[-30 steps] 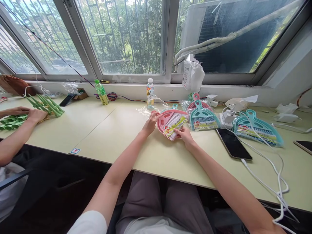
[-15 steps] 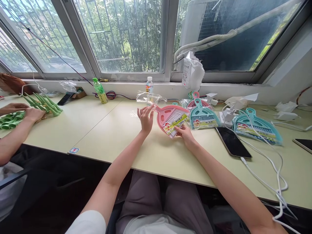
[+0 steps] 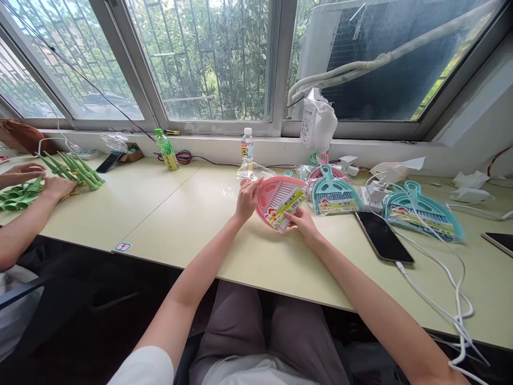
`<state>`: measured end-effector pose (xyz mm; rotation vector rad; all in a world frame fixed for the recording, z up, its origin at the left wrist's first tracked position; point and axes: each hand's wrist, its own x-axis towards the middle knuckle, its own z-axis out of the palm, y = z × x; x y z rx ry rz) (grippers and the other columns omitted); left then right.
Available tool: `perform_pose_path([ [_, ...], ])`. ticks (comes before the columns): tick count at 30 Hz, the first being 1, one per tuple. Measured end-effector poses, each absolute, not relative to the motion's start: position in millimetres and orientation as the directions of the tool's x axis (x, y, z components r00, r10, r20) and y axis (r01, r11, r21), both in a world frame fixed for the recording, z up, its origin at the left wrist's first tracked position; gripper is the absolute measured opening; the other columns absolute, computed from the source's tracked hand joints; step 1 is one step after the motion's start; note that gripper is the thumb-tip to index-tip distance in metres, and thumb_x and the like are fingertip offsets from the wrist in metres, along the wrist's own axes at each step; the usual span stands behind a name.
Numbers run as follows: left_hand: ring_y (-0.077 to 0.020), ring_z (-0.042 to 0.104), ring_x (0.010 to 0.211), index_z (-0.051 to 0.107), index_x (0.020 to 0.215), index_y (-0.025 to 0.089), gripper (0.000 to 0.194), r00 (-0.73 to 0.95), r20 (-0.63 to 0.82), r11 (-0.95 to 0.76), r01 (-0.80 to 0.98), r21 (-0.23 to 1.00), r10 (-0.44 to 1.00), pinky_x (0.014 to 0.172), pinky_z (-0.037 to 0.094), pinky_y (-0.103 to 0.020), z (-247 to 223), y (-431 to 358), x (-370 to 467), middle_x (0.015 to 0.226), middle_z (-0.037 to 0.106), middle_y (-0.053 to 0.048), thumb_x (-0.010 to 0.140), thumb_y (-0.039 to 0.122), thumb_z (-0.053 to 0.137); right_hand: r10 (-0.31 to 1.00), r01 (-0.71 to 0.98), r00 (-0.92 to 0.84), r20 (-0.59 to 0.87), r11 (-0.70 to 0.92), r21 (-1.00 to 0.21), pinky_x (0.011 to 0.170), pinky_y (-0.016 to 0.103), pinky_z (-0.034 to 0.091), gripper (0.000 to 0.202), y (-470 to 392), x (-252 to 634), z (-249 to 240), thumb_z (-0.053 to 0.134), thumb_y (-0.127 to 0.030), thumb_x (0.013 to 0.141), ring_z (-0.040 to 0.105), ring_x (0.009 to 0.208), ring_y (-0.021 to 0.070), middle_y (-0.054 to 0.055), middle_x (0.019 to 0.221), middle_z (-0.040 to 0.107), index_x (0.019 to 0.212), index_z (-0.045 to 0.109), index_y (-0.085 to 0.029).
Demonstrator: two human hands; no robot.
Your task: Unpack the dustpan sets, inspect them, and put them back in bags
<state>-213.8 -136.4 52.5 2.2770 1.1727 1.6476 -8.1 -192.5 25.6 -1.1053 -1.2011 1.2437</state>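
Above the table I hold a pink dustpan and brush set, tilted, with a yellow printed label across its white bristles. My left hand is closed around its handle end, which the fingers mostly hide. My right hand pinches the lower edge by the label, thumb in front. Clear plastic film sticks up beyond my left hand; whether it still covers the set I cannot tell. Just right of the set lies a wrapped teal dustpan and brush set.
Another teal set lies farther right, beyond a phone with white cables and a power strip. A white-capped bottle and a green bottle stand at the back. At left, a co-worker's hands touch green stalk-like pieces.
My left hand has gone from raised fingertips at the handle to a closed grip around it. The pink set has shifted slightly left and down, and the film has sunk lower.
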Motion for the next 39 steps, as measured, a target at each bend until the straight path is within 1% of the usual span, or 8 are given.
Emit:
perform_pose_path([
  [12, -0.0206, 0.059, 0.118, 0.044, 0.140, 0.028, 0.044, 0.072, 0.725, -0.697, 0.355, 0.623, 0.685, 0.105, 0.041, -0.040, 56.7, -158.0, -195.5, 0.116, 0.070, -0.006, 0.097, 0.024, 0.044, 0.999, -0.118, -0.026, 0.023, 0.020, -0.993, 0.058, 0.027, 0.049, 0.057, -194.8, -8.3, 26.5, 0.083, -0.054, 0.051, 0.062, 0.070, 0.0179, 0.007, 0.087, 0.071, 0.091, 0.064, -0.018],
  [17, -0.0267, 0.033, 0.142, 0.038, 0.139, 0.025, 0.054, -0.351, 0.778, -0.530, 0.582, 0.617, 0.520, 0.119, 0.022, -0.048, 55.6, -153.7, -201.9, 0.148, 0.042, -0.014, 0.089, 0.025, 0.059, 0.997, -0.142, 0.053, 0.050, 0.057, -0.988, 0.059, 0.028, 0.049, 0.057, -192.3, -7.0, 26.1, 0.083, -0.057, 0.049, 0.061, 0.070, 0.0172, 0.006, 0.087, 0.069, 0.086, 0.062, -0.019],
  [21, -0.0286, 0.013, 0.150, 0.016, 0.146, 0.027, 0.089, -0.636, 0.500, -0.371, 0.337, 0.865, 0.588, 0.119, 0.023, -0.051, 53.9, -134.8, -218.6, 0.157, 0.020, -0.018, 0.078, 0.032, 0.074, 0.994, -0.171, 0.092, 0.059, 0.074, -0.982, 0.061, 0.028, 0.050, 0.056, -191.0, -4.9, 25.0, 0.082, -0.058, 0.051, 0.060, 0.073, 0.0172, 0.005, 0.088, 0.068, 0.088, 0.062, -0.020],
  [23, -0.0273, 0.020, 0.149, 0.012, 0.146, 0.028, 0.089, -0.561, 0.249, -0.271, 0.045, 0.962, 0.790, 0.113, 0.034, -0.048, 51.4, -126.2, -223.0, 0.157, 0.021, -0.019, 0.080, 0.033, 0.072, 0.994, -0.172, 0.096, 0.055, 0.071, -0.983, 0.061, 0.028, 0.050, 0.056, -190.4, -4.0, 24.1, 0.081, -0.058, 0.052, 0.061, 0.073, 0.0172, 0.005, 0.089, 0.067, 0.089, 0.062, -0.021],
  [25, -0.0247, 0.039, 0.141, 0.020, 0.145, 0.026, 0.076, -0.308, 0.061, -0.135, -0.225, 0.965, 0.949, 0.105, 0.044, -0.042, 48.4, -122.2, -222.3, 0.152, 0.035, -0.018, 0.085, 0.033, 0.066, 0.994, -0.163, 0.099, 0.053, 0.069, -0.984, 0.060, 0.028, 0.050, 0.057, -189.8, -3.3, 23.1, 0.081, -0.058, 0.052, 0.061, 0.072, 0.0172, 0.005, 0.090, 0.067, 0.090, 0.061, -0.021],
  [28, -0.0184, 0.060, 0.120, 0.036, 0.139, 0.021, 0.062, 0.013, 0.041, -0.031, -0.449, 0.893, 0.999, 0.096, 0.050, -0.033, 45.6, -124.5, -214.7, 0.136, 0.056, -0.013, 0.085, 0.028, 0.064, 0.994, -0.157, 0.097, 0.052, 0.067, -0.985, 0.056, 0.026, 0.048, 0.055, -189.0, -2.9, 22.0, 0.082, -0.058, 0.052, 0.060, 0.071, 0.0167, 0.005, 0.089, 0.067, 0.088, 0.061, -0.021],
  [33, -0.0131, 0.067, 0.093, 0.052, 0.130, 0.020, 0.054, 0.174, 0.069, 0.024, -0.483, 0.875, 0.982, 0.081, 0.052, -0.026, 47.9, -133.6, -206.9, 0.112, 0.069, -0.005, 0.078, 0.025, 0.067, 0.995, -0.189, 0.087, 0.045, 0.061, -0.980, 0.051, 0.023, 0.045, 0.052, -189.1, -3.0, 21.9, 0.083, -0.055, 0.051, 0.059, 0.068, 0.0146, 0.005, 0.088, 0.068, 0.086, 0.062, -0.021],
  [39, -0.0142, 0.067, 0.085, 0.062, 0.116, 0.023, 0.040, 0.174, 0.077, -0.001, -0.404, 0.915, 0.982, 0.074, 0.050, -0.026, 48.1, -134.7, -211.3, 0.100, 0.072, 0.000, 0.078, 0.032, 0.065, 0.999, -0.176, 0.030, 0.016, 0.021, -0.984, 0.043, 0.021, 0.039, 0.051, -192.7, -5.7, 26.8, 0.084, -0.051, 0.049, 0.057, 0.062, 0.0129, 0.005, 0.085, 0.070, 0.084, 0.064, -0.020],
])
